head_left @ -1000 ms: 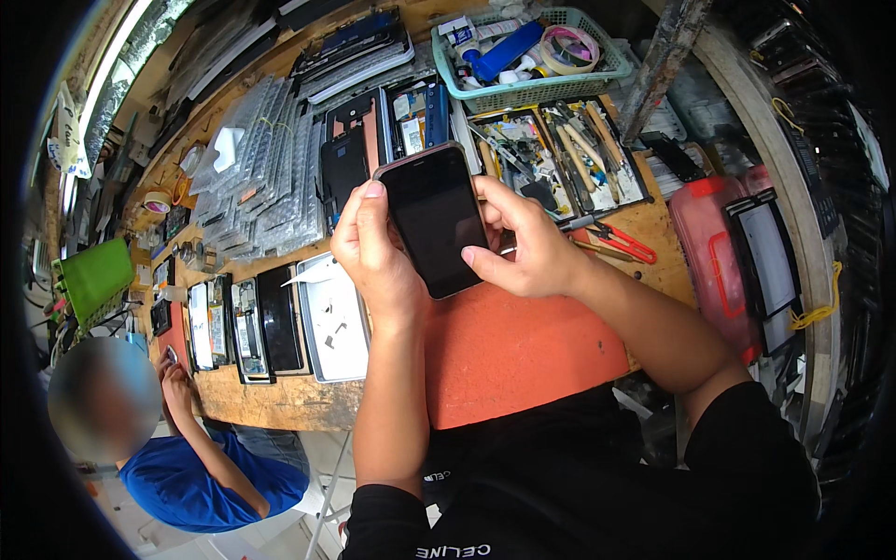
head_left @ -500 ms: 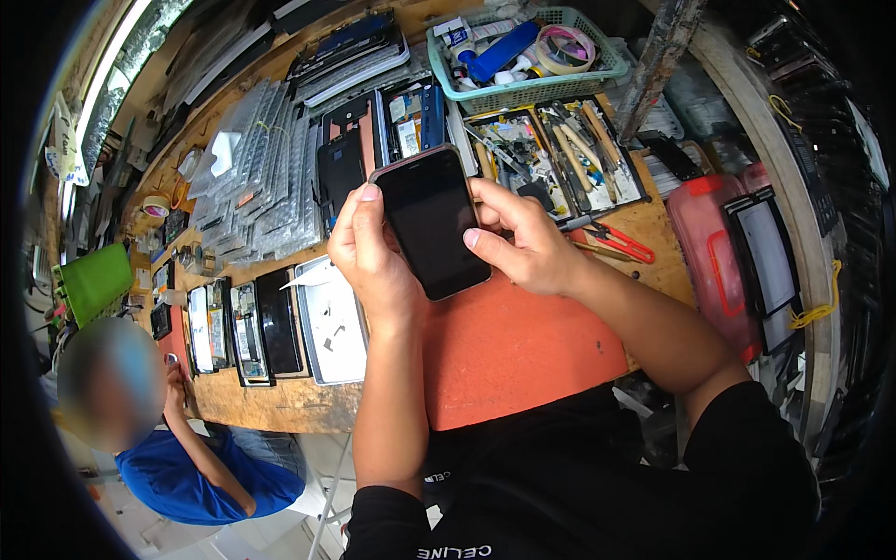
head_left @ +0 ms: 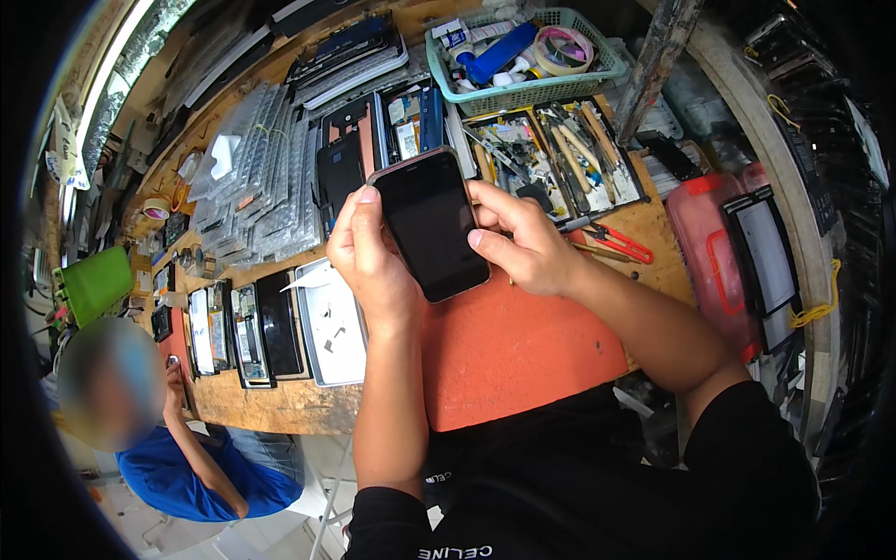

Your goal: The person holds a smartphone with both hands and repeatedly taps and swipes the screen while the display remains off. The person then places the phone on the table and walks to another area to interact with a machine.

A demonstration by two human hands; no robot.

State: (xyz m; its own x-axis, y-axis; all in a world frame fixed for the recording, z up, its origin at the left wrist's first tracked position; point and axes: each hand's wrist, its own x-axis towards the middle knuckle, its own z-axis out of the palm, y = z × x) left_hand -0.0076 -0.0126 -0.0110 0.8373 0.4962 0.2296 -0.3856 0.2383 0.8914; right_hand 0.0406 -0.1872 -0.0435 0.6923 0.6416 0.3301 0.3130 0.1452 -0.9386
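A black smartphone (head_left: 431, 227) with a dark screen is held between my two hands above a red mat (head_left: 509, 359). My left hand (head_left: 371, 257) grips the phone's left edge, its thumb near the upper corner. On the opposite side, my right hand (head_left: 523, 238) has its fingers at the edge and behind, with the thumb at the right margin of the screen. The phone's back and the fingertips under it are hidden. Just left of my left forearm lies a white tray (head_left: 343, 359) with small dark parts.
Opened phones (head_left: 250, 336) line the bench beside the tray. Behind are stacked clear bubble sleeves (head_left: 257, 177), a tool tray (head_left: 597, 154) and a green basket (head_left: 532, 91) of supplies. Red-handled cutters (head_left: 623, 245) lie at right near a red case (head_left: 705, 252). A person in blue (head_left: 187, 471) sits at left.
My hands and the phone stay almost in place. My right thumb has shifted very slightly. The seated person's arm at left has moved a little.
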